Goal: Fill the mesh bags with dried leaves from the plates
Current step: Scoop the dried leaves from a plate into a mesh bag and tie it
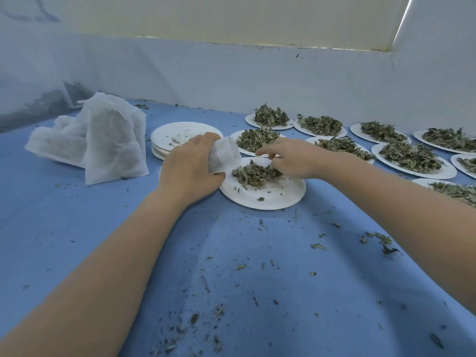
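Mesh bag (224,156) in left hand (192,168)

I can read no text, label, brand, number or sign anywhere in my view.
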`<state>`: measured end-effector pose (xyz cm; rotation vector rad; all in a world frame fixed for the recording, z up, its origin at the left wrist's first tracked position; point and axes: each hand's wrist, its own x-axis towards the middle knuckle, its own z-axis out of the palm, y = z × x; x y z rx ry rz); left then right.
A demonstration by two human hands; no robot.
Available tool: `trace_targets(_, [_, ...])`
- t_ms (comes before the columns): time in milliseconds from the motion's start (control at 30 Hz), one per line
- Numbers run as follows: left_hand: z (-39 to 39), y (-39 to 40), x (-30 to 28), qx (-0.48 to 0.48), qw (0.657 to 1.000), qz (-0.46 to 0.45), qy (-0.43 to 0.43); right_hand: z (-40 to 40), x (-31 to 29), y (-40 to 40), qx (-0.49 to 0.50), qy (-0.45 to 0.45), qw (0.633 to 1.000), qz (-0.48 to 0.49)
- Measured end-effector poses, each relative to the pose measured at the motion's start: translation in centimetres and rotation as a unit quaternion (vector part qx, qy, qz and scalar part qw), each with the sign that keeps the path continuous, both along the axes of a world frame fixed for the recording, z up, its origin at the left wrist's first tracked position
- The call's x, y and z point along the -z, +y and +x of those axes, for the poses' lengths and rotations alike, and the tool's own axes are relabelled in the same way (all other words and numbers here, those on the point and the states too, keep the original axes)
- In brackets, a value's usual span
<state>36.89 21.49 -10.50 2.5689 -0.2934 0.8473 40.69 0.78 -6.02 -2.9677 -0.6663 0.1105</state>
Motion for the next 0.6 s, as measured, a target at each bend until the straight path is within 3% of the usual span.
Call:
trace_targets(100, [0.1, 0.3, 0.1, -0.006, 1.0, -0.001, 0.013, -0.5, 0.5, 0.2, -0.004, 0.033, 0.999, -0.033])
trace_targets(333, [0.1, 0.1, 0.1, 0.0, 1.0, -0.002, 0.022, -1.6, -0.2, -0.8, -0.007, 0.08, 0.996, 0.031])
trace_targets(467, [-0.2, 0.0, 0.0, 0.014, 1.0, -0.006, 0.019, -1.4, 0.8, -0.1, -0.051, 0.005, 0.998, 0.02])
trace_targets(600, [-0.1, 0.0, 0.0, 0.017, 1.0, -0.003, 0.015, -1.6, 1.7, -1.2, -0.033, -0.046, 0.993, 0.106])
